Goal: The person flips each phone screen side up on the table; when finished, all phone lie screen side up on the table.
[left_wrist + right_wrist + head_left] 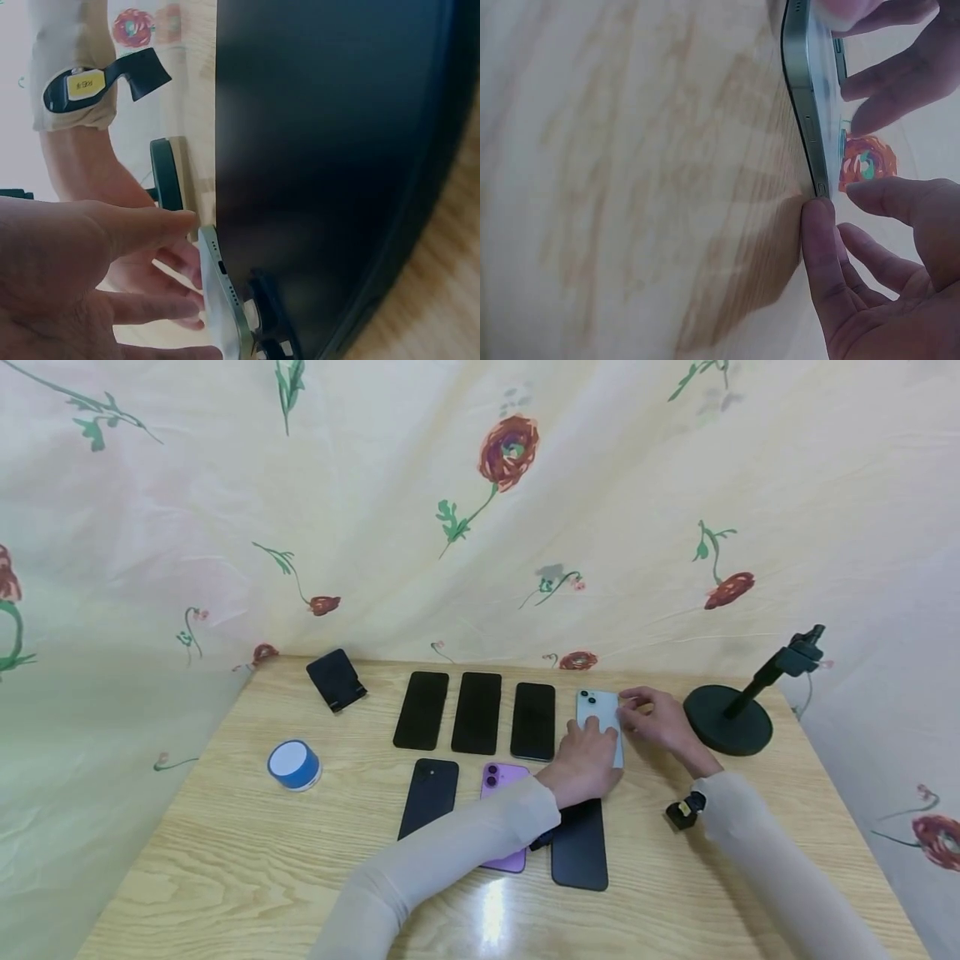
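A light blue smartphone (608, 702) lies with its camera side up at the right end of a back row of phones. My left hand (583, 760) rests over its lower part, fingertips on its back; in the left wrist view the thumb reaches to its port-end corner. To its right, my right hand (660, 720) has its fingertips at the upper right edge. A finger (819, 225) touches the phone's side rail in the right wrist view. Under my left wrist lie a dark phone (581, 852) and a purple phone (504, 773), both partly covered by my arm.
Black phones (422, 710) lie screen up along the back row, and a dark phone (430, 797) lies camera side up in front. A folded black stand (335, 679) and a blue-and-white round container (293, 764) stand left. Rightmost is a round-based black stand (727, 720).
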The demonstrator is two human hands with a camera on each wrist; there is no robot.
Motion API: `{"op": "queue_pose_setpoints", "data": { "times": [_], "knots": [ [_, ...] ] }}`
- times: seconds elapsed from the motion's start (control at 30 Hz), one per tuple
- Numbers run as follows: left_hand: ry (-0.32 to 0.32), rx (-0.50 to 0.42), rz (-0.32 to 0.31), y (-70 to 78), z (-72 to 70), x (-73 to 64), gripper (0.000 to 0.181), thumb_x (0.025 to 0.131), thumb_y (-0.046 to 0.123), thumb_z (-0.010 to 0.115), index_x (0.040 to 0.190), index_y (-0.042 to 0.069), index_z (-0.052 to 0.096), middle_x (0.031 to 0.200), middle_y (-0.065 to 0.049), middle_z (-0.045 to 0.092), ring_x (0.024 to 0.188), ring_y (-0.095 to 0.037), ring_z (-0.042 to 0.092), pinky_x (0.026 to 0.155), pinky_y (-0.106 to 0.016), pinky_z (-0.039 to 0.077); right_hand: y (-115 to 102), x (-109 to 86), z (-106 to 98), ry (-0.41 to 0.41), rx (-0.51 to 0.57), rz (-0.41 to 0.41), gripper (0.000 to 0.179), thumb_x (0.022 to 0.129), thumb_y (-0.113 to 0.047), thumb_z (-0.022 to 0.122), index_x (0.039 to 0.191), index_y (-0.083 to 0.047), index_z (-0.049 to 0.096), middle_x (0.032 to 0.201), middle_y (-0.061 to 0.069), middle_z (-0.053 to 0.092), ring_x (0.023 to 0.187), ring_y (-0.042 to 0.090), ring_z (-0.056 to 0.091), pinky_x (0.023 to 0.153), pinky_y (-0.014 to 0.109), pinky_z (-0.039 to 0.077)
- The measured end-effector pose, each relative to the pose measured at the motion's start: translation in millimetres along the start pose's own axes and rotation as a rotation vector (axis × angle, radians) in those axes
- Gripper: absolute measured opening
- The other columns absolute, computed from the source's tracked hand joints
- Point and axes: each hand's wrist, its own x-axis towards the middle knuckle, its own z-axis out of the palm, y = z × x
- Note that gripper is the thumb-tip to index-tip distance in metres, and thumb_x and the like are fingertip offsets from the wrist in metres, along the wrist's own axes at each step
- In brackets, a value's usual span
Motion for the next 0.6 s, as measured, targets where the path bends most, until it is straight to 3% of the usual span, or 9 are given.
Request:
{"op": "queue_pose_setpoints", "data": {
  "times": [0.33, 0.6],
  "knots": [
    [-0.01, 0.103, -0.028, 8.0, 4.5, 6.8, 0.055, 0.096, 0.053, 0.069, 0.141, 0.022, 0.059, 0.13, -0.003, 0.056, 0.112, -0.024, 0.051, 0.079, -0.03, 0.053, -4, 7.2, 3, 0.016, -0.01, 0.002, 0.047, 0.104, -0.021, 0.062, 0.143, 0.005, 0.055, 0.125, 0.027, 0.064, 0.089, 0.02, 0.069, 0.07, 0.025, 0.059],
    [-0.044, 0.111, -0.082, 13.9, 4.6, 9.5, 0.057, 0.098, 0.056, 0.065, 0.145, 0.025, 0.057, 0.136, -0.003, 0.053, 0.116, -0.025, 0.05, 0.08, -0.032, 0.053, -6, 8.9, 5, 0.023, -0.034, 0.03, 0.05, 0.103, -0.023, 0.064, 0.143, 0.005, 0.056, 0.124, 0.026, 0.064, 0.085, 0.018, 0.069, 0.069, 0.022, 0.058]
  ]
}}
